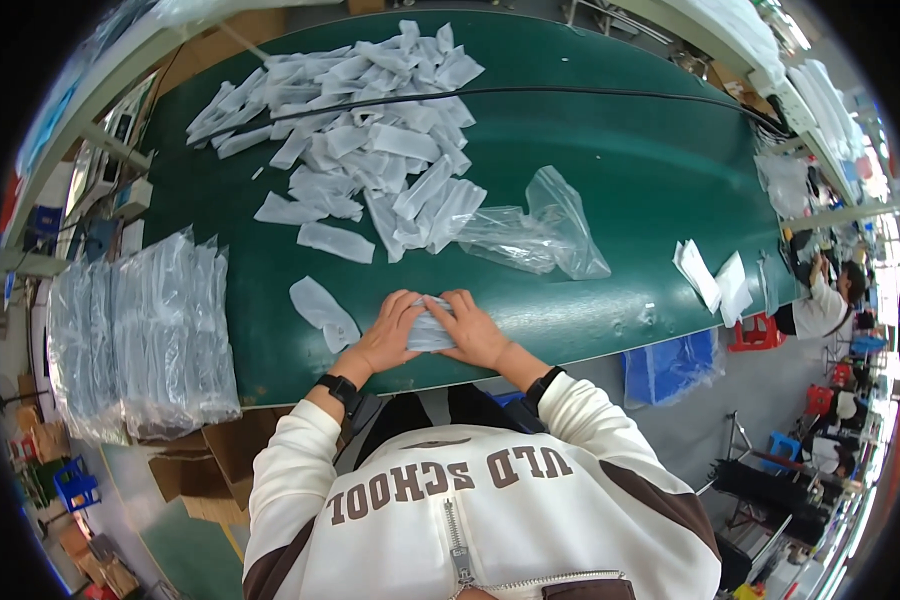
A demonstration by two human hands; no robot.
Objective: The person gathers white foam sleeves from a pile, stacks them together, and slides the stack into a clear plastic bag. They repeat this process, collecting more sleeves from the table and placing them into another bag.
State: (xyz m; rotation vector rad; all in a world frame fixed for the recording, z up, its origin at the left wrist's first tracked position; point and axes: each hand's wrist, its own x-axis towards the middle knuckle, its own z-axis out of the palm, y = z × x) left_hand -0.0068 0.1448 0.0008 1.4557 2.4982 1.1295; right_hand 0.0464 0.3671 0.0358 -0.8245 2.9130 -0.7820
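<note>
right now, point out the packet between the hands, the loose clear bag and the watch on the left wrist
Packet (430,334): head view, middle of its upper side.
Clear bag (553,228): head view, near its crumpled middle.
Watch (342,389): head view, its dark face.

Dark green surface (670,180); milky grey-white packets (405,143), the held packet (430,332) pale grey too. The bag (566,232) is clear and colourless, the bundles (155,340) silvery grey. Black cable (570,91), black wristbands (341,391). The jacket (390,560) is cream with brown panels (665,500) and brown lettering (436,481), its zip (455,535) silver. Sheet (670,368) blue, stool (756,334) red, cards (697,276) white, box (234,460) brown.
</note>
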